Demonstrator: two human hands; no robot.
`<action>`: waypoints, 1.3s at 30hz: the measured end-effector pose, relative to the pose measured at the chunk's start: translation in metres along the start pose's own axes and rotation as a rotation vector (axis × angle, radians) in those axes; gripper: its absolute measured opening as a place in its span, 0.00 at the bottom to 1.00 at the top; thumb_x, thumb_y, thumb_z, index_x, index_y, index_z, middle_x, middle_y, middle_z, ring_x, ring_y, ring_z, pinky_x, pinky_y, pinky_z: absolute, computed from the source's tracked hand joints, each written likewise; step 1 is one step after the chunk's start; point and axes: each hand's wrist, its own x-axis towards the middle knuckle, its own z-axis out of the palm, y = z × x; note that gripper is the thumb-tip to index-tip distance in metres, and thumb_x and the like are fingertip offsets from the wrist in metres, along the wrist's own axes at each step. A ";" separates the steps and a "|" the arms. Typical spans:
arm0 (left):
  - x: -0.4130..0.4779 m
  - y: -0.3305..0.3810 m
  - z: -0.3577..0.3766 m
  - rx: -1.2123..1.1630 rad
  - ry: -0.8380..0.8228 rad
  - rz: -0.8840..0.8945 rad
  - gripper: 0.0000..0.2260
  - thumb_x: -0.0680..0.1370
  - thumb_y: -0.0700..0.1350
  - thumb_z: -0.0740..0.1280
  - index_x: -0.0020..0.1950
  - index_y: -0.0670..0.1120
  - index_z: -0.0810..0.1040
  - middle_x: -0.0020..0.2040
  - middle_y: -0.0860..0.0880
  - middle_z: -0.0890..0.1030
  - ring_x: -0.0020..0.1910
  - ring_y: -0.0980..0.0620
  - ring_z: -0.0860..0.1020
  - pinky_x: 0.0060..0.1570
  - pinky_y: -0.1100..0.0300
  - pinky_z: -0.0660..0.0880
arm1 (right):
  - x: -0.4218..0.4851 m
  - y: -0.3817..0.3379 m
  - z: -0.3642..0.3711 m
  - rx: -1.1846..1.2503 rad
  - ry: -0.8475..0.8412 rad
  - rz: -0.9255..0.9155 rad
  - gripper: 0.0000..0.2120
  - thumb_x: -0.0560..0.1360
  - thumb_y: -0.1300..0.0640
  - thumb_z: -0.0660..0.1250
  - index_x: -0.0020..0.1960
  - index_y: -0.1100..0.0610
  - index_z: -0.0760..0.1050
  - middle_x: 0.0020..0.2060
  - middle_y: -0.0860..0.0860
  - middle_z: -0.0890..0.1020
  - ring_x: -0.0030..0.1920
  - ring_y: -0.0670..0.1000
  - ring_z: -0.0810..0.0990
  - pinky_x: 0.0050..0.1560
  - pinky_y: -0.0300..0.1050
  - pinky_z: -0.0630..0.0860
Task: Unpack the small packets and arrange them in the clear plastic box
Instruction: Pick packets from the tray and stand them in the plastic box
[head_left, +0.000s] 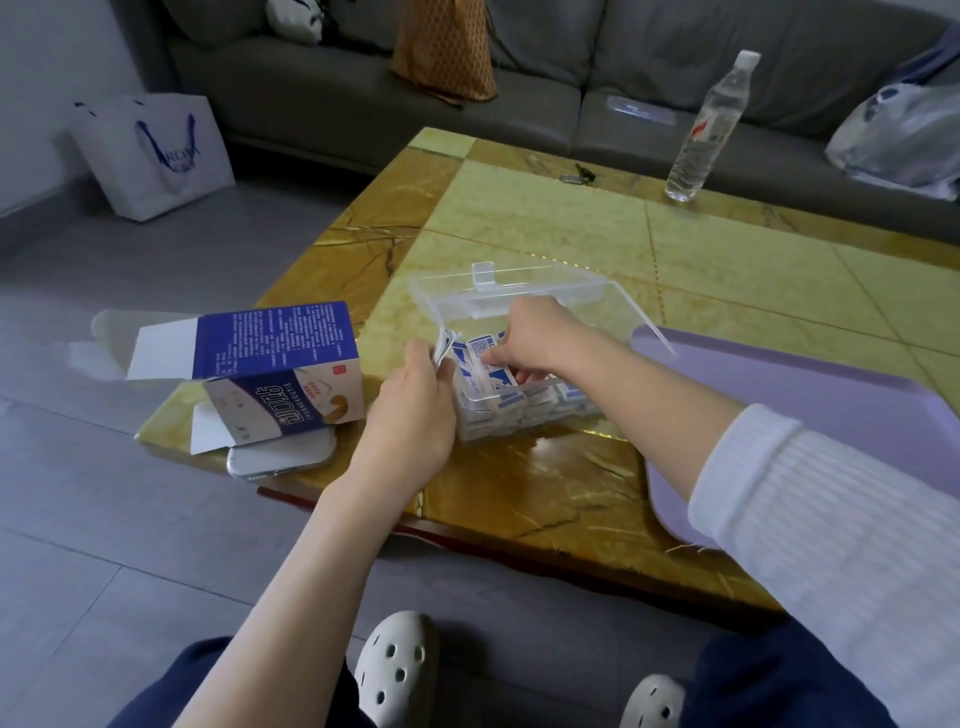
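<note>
A clear plastic box (524, 415) with its hinged lid (545, 288) raised stands near the table's front edge. Several small blue-and-white packets (540, 402) fill it. My right hand (535, 338) reaches into the box and pinches a packet (485, 364) standing above the others. My left hand (415, 400) is at the box's left end and holds a few thin packets (445, 345) upright between thumb and fingers. An opened blue-and-white carton (270, 364) lies on its side to the left, flaps spread.
A silver phone (280, 457) lies under the carton at the table corner. A lilac tray (810, 405) sits to the right. A water bottle (709, 130) stands at the table's far edge, keys (576, 175) nearby. A sofa and bags lie beyond.
</note>
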 end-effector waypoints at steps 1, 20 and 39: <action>0.000 -0.001 0.001 0.008 0.001 0.006 0.08 0.82 0.48 0.51 0.55 0.46 0.65 0.46 0.47 0.76 0.35 0.55 0.72 0.28 0.63 0.65 | 0.000 0.000 0.000 0.008 0.000 0.005 0.09 0.75 0.56 0.68 0.43 0.63 0.76 0.33 0.55 0.80 0.27 0.49 0.78 0.45 0.47 0.81; -0.002 0.003 0.000 0.068 0.017 0.048 0.07 0.82 0.48 0.51 0.55 0.46 0.64 0.52 0.46 0.77 0.47 0.46 0.77 0.48 0.43 0.75 | 0.003 0.028 -0.010 0.098 -0.004 0.064 0.08 0.78 0.62 0.62 0.52 0.65 0.76 0.42 0.59 0.83 0.37 0.53 0.83 0.40 0.44 0.81; -0.004 0.022 -0.007 -0.367 0.225 0.276 0.10 0.83 0.47 0.52 0.44 0.49 0.68 0.33 0.52 0.71 0.29 0.61 0.69 0.30 0.64 0.66 | -0.046 0.016 -0.023 0.380 0.229 -0.332 0.06 0.78 0.62 0.61 0.54 0.58 0.74 0.45 0.51 0.79 0.44 0.48 0.79 0.47 0.37 0.77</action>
